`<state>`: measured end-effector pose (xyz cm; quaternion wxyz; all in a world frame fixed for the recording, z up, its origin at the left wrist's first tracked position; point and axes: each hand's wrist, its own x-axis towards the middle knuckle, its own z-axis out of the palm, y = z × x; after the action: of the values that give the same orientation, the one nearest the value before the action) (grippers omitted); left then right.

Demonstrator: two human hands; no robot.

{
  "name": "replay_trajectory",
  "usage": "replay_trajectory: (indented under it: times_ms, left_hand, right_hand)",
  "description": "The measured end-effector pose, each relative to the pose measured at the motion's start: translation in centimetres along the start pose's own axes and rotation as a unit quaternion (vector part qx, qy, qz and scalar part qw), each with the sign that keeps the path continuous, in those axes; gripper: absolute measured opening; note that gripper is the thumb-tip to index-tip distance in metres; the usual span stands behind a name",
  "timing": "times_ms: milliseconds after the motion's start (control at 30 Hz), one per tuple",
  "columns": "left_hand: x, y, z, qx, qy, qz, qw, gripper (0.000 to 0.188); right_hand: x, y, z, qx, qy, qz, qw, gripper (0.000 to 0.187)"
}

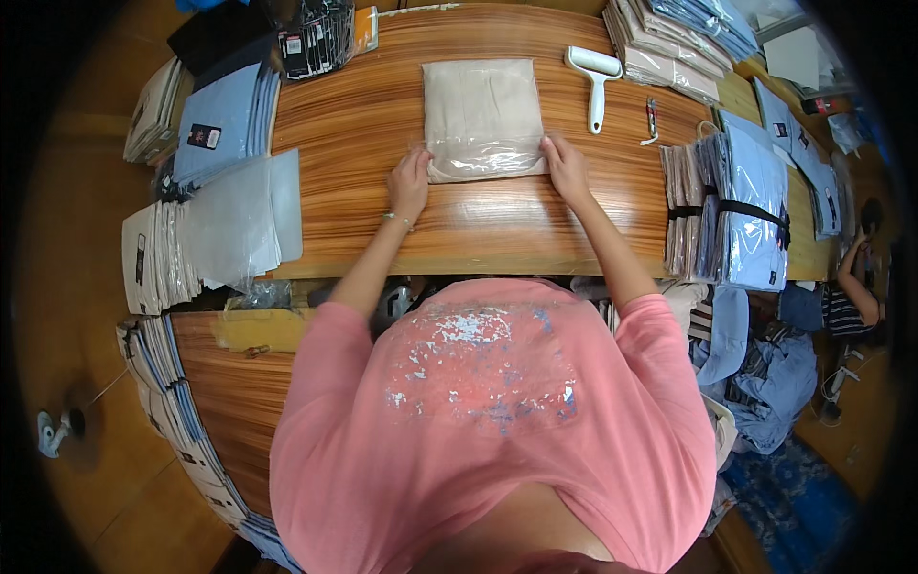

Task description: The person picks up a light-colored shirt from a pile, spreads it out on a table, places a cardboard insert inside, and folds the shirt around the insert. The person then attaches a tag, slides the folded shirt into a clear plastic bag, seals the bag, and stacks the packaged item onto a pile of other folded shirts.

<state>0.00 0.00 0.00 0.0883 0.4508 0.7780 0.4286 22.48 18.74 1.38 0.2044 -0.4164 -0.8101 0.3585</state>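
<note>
A folded beige garment in a clear plastic bag (483, 110) lies flat on the wooden table, its shiny near end towards me. My left hand (409, 184) pinches the near left corner of the bag, fingers closed at its side. At the near right corner my right hand (566, 167) grips the bag's edge, thumb on top. Some fingertips of both hands are hidden at the bag's sides. Beyond my right hand lie a white lint roller (595, 81) and a small red-handled cutting tool (651, 121).
On the left stand folded light blue garments (218, 129) and clear plastic bags (239, 220). Bagged garments tied with a black band (751, 206) stand at the right; more bagged garments (660, 48) are stacked behind. A wire rack of tags (316, 38) is at the far left. Another person's arm (854, 277) shows far right.
</note>
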Motion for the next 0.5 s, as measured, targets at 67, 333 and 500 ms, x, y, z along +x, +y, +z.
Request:
replay_trajectory:
  times_ms: [67, 333, 500]
  left_hand:
    - [0.5, 0.6, 0.5, -0.004, -0.002, -0.076, 0.997, 0.028]
    - [3.9, 2.3, -0.3, -0.313, -0.041, -0.187, 0.93, 0.025]
    - [6.1, 1.6, 0.9, -0.259, 0.026, -0.12, 0.958, 0.023]
  right_hand:
    - [0.4, -0.9, 0.8, -0.036, 0.037, 0.049, 0.997, 0.037]
    - [0.8, -1.1, 0.5, -0.043, 0.071, 0.066, 0.994, 0.031]
    - [1.0, -1.5, 0.7, -0.035, 0.068, 0.062, 0.995, 0.03]
